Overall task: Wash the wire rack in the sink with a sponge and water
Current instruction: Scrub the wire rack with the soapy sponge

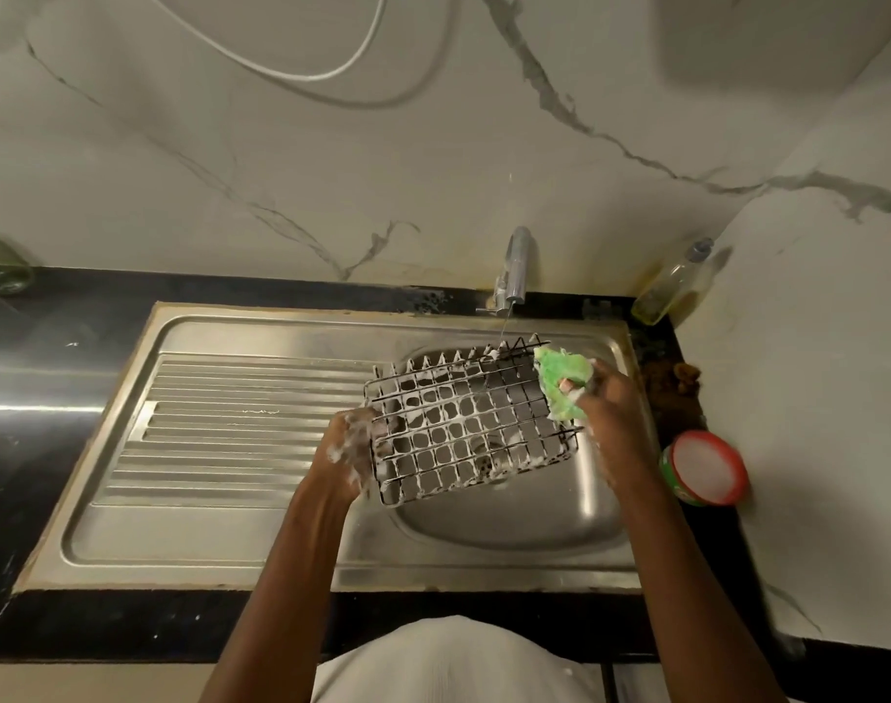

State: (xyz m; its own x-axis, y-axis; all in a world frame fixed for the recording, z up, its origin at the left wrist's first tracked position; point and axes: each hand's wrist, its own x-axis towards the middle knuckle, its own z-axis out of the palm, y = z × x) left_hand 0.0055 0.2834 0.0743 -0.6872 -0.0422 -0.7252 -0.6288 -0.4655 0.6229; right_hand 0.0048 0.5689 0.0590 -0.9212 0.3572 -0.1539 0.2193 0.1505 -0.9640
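A soapy wire rack (466, 421) is held tilted over the round basin of the steel sink (514, 520). My left hand (349, 446), covered in foam, grips the rack's left edge. My right hand (603, 393) grips a green sponge (562, 380) and presses it against the rack's right end. A thin stream of water falls from the tap (514, 268) onto the rack's far edge.
The sink's ribbed drainboard (230, 423) lies to the left. A bottle of yellowish liquid (674, 284) stands in the back right corner. A round tub with a red rim (707, 466) sits on the black counter right of the basin.
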